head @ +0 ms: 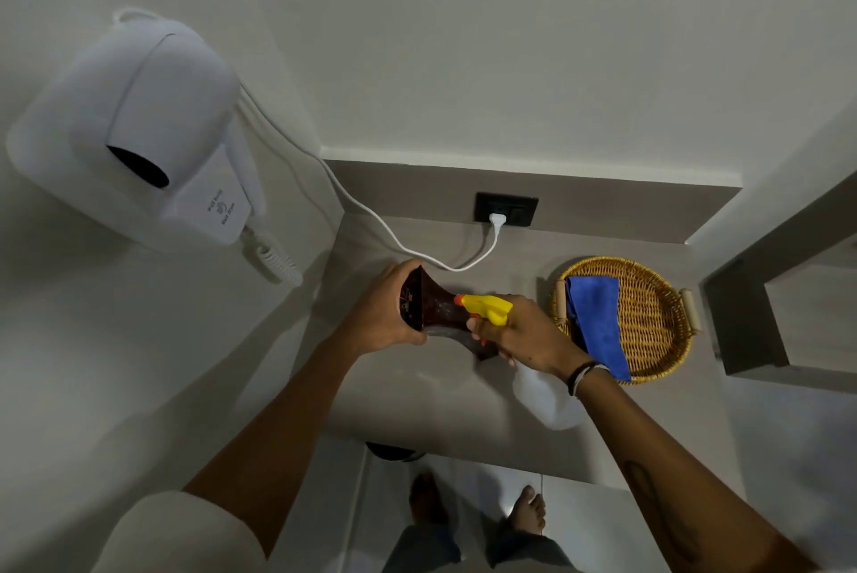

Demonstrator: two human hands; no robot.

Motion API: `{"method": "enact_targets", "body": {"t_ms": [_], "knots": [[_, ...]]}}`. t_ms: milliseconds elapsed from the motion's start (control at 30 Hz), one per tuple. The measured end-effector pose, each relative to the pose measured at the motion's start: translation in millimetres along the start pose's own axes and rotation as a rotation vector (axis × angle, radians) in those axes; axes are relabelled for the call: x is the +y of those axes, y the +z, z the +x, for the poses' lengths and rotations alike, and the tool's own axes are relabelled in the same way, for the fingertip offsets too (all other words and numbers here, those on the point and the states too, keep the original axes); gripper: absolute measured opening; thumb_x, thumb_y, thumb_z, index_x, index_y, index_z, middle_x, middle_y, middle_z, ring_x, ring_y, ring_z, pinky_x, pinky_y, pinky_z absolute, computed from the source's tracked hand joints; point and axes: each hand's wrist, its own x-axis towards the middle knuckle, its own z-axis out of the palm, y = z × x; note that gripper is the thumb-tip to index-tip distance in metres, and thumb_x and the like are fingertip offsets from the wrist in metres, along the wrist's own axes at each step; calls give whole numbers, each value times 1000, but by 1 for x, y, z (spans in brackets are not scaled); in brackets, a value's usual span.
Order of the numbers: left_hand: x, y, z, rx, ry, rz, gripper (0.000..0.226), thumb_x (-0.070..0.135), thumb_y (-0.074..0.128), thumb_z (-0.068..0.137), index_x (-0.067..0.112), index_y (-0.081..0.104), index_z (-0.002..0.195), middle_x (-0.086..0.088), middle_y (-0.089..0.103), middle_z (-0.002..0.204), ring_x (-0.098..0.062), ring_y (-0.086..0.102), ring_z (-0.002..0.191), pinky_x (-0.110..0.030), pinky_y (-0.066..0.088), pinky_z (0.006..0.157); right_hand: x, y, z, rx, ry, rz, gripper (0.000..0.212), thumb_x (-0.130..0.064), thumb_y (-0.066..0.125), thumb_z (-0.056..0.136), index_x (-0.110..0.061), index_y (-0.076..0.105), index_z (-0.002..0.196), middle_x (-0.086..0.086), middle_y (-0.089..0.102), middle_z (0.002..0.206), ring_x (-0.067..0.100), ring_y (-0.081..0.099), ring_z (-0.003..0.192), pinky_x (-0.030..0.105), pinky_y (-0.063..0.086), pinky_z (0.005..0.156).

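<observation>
My left hand [387,310] grips the wide end of a dark brown flared vase [438,313], held on its side above the grey counter [417,396]. My right hand [524,333] holds a spray bottle by its yellow trigger head [489,308], with the nozzle pointing at the vase's narrow middle. The bottle's white body [545,396] hangs below my right wrist. The vase's other end is hidden behind my right hand.
A round wicker tray [658,322] with a folded blue cloth [596,322] sits on the counter to the right. A white wall hair dryer [139,132] hangs at left, its cord [394,238] plugged into a black socket [505,208]. A recessed shelf [788,294] lies at far right.
</observation>
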Motion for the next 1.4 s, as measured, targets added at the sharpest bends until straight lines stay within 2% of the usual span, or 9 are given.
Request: {"method": "enact_targets", "body": {"t_ms": [133, 267, 433, 567, 700, 900, 1033, 1267, 1400], "knots": [[10, -3, 1, 4, 2, 45, 116, 36, 98, 53, 20, 44, 155, -1, 53, 144, -20, 52, 132, -38, 48, 109, 4, -4, -6, 35, 13, -5, 39, -30, 68, 105, -29, 64, 143, -1, 77, 89, 9, 62, 49, 22, 51, 51], [30, -6, 7, 39, 46, 184, 114, 55, 91, 53, 26, 44, 153, 0, 53, 140, -24, 50, 130, -44, 50, 105, 5, -12, -14, 108, -55, -42, 41, -24, 66, 106, -25, 62, 146, -20, 68, 99, -14, 66, 67, 4, 47, 63], [68, -1, 21, -36, 174, 503, 111, 65, 88, 60, 26, 44, 154, 0, 54, 137, -26, 50, 126, -43, 48, 103, 12, -29, -28, 242, -23, -26, 42, -23, 63, 107, -29, 59, 148, 11, 72, 96, 9, 59, 59, 20, 53, 56], [89, 10, 32, -141, 241, 675, 118, 77, 82, 69, 28, 33, 164, -2, 49, 152, -26, 46, 137, -43, 38, 113, 20, -38, -41, 280, 0, -1, 41, -23, 64, 106, -27, 60, 147, 12, 74, 93, 25, 65, 62, 22, 55, 53], [93, 13, 37, -322, 296, 722, 133, 78, 84, 68, 38, 9, 171, -7, 19, 176, -33, 21, 161, -54, 22, 127, 28, -45, -52, 284, 33, -26, 43, -29, 64, 105, -26, 61, 147, 11, 71, 85, 36, 68, 69, 33, 56, 57], [85, -9, 48, -426, 698, 1036, 165, 59, 100, 52, 42, -15, 168, -16, -30, 175, -38, -16, 164, -55, 9, 127, 37, -45, -58, 297, 55, -28, 37, -27, 66, 105, -32, 62, 142, 4, 63, 71, 12, 59, 56, 24, 51, 54], [79, -20, 51, -416, 939, 1028, 152, 16, 95, 54, 33, 2, 173, -16, -15, 179, -37, 1, 166, -55, 45, 115, 35, -41, -60, 262, 76, -35, 36, -26, 66, 105, -32, 64, 140, 15, 71, 84, 14, 59, 56, 26, 53, 52], [78, -26, 53, -384, 1143, 1041, 92, 5, 68, 91, 23, 26, 171, -14, 9, 180, -36, 15, 166, -47, 36, 120, 39, -37, -63, 242, 87, -78, 28, -26, 65, 105, -21, 69, 133, 14, 72, 83, 11, 60, 54, 26, 53, 53], [82, -21, 48, -362, 1100, 931, 85, 11, 89, 79, 5, 54, 156, -25, 39, 168, -42, 35, 158, -54, 37, 124, 37, -37, -65, 253, 97, -74, 26, -27, 66, 105, -21, 70, 130, 15, 72, 82, 14, 60, 54, 26, 52, 52]]}}
